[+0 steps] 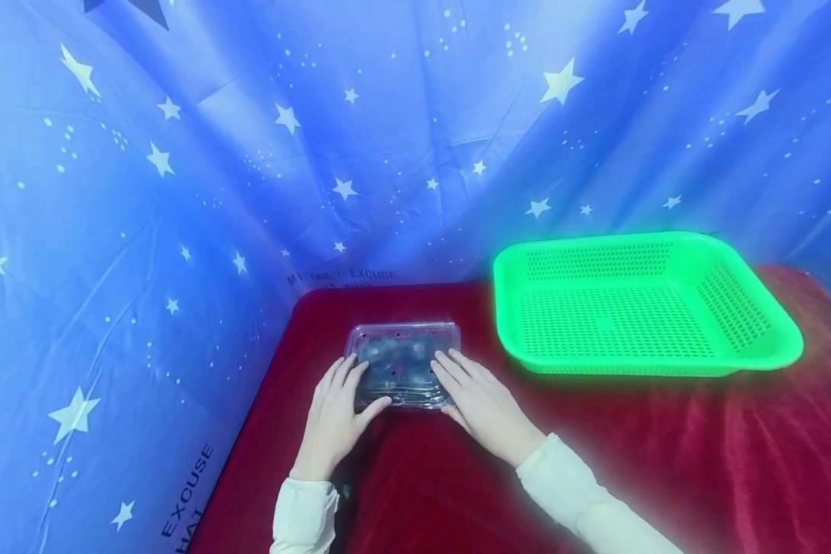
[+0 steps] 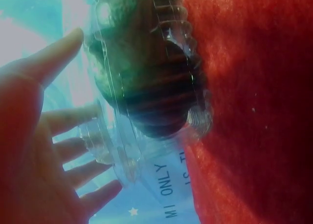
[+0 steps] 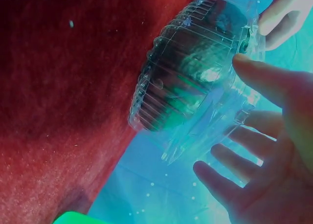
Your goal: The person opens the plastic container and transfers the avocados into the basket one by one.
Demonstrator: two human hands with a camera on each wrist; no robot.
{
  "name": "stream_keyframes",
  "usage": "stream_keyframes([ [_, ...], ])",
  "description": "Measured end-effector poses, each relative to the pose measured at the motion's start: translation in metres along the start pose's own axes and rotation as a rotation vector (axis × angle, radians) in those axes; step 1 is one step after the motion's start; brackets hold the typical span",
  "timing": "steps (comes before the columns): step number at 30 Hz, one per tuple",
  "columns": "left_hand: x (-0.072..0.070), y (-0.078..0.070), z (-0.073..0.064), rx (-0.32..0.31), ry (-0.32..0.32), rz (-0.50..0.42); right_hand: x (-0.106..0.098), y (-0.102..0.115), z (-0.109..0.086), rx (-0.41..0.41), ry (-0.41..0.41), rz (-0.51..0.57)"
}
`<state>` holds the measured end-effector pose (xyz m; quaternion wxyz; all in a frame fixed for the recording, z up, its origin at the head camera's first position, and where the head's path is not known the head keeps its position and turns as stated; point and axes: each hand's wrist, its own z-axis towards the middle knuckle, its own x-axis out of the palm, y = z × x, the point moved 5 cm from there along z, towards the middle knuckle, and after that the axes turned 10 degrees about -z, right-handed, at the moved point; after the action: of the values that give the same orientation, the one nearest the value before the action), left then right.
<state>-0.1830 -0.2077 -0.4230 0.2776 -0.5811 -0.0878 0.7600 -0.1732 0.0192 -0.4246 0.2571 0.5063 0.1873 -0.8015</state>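
A clear plastic clamshell box (image 1: 403, 368) sits on the red cloth, its lid dotted with small holes. Dark, rounded contents (image 2: 146, 82) show through its ribbed wall in the left wrist view; their kind is unclear. At the box's left end, my left hand (image 1: 334, 415) touches the lid edge with fairly straight, spread fingers. My right hand (image 1: 486, 406) lies on the opposite end, fingertips over the lid and thumb near the front edge. In the right wrist view, the right thumb (image 3: 259, 75) meets the lid's rim.
A bright green perforated plastic basket (image 1: 605, 365) stands to the right of the box on the red-covered table (image 1: 637, 454). Blue star-patterned fabric (image 1: 388, 138) hangs behind the table and along its left side.
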Motion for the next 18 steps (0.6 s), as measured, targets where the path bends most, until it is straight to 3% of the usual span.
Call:
stream_keyframes([
  [12, -0.0014, 0.0075, 0.0012, 0.086, 0.012, 0.020, -0.0009, -0.0005, 0.0028, -0.008, 0.002, -0.008],
  [18, -0.0042, 0.0059, 0.0016, 0.083, 0.031, 0.012, -0.0015, -0.0012, 0.0034, -0.014, -0.003, -0.015],
])
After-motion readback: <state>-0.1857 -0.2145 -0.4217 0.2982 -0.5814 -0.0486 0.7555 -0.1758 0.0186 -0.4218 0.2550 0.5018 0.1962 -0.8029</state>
